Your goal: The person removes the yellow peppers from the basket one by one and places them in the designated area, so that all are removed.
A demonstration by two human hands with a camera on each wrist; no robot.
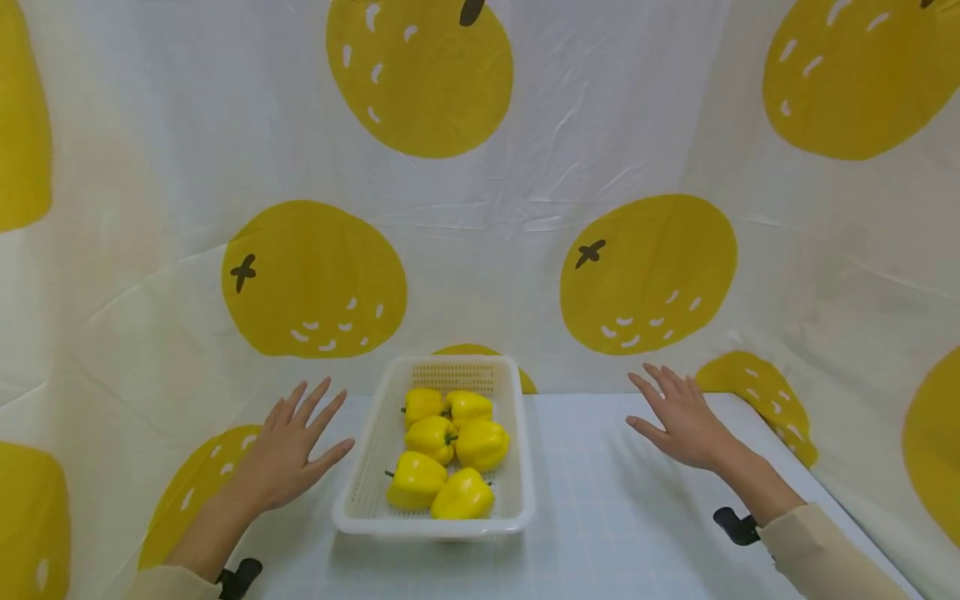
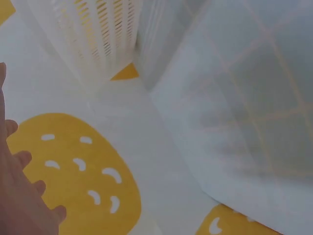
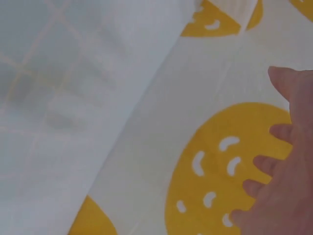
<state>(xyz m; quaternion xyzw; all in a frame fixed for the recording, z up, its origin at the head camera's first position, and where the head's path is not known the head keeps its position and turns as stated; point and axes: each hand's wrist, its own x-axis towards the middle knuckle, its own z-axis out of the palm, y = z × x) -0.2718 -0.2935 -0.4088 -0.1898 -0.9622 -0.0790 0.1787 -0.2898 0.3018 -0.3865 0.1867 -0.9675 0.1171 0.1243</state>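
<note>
Several yellow bell peppers (image 1: 482, 444) lie in a white plastic basket (image 1: 435, 527) with slotted walls, near the middle of the head view. To the left of the basket, my left hand (image 1: 288, 454) hovers with its fingers spread, holding nothing. The same hand (image 2: 24, 181) shows at the left edge of the left wrist view, apart from the basket wall (image 2: 105, 29). Over the right part of the table, my right hand (image 1: 686, 425) is held up, fingers extended and touching nothing. In the right wrist view this hand (image 3: 283, 181) fills the right edge.
Beneath the basket and hands is a table (image 1: 585, 533) with a pale checked cover. A white curtain (image 1: 480, 250) printed with large yellow fruits hangs behind it and at both sides. Dark wrist-worn mounts (image 1: 737, 527) sit near both sleeves.
</note>
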